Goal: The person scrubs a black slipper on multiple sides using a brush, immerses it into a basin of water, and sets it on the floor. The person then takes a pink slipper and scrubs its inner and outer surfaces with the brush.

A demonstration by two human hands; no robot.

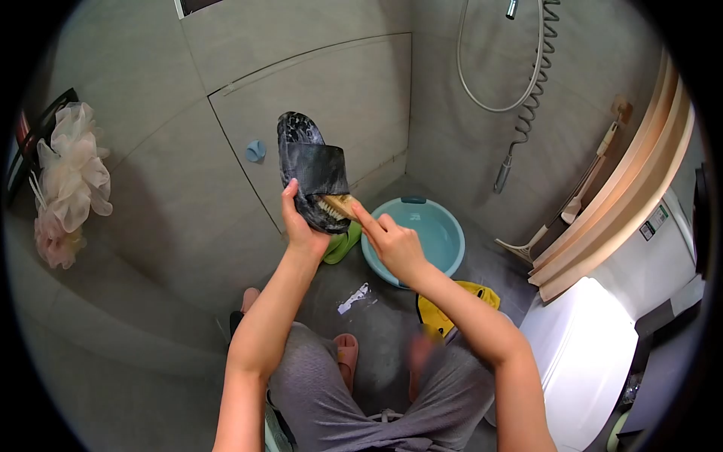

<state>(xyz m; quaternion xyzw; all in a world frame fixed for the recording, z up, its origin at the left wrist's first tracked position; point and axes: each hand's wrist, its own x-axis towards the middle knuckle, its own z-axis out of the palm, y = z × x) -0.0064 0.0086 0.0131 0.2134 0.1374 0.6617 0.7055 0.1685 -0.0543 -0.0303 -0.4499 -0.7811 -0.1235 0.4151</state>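
A black slide sandal [317, 169] is held up in front of me, toe end upward, with whitish suds on its footbed. My left hand [305, 230] grips it around the heel end, thumb along the near side. In my right hand [392, 242] is a wooden scrubbing brush [340, 205], its pale bristles against the footbed near the heel, below the strap. The index finger stretches along the back of the brush. Part of the brush is hidden behind my fingers.
A teal basin [449, 226] stands on the floor, with a green slipper [343, 245] and a yellow cloth-like item [437, 310] near it. White foam [354, 298] lies on the tiles. A toilet [580, 354] and curtain [610, 203] are right; a shower hose [527, 113] hangs behind; bath puffs [71, 173] hang left.
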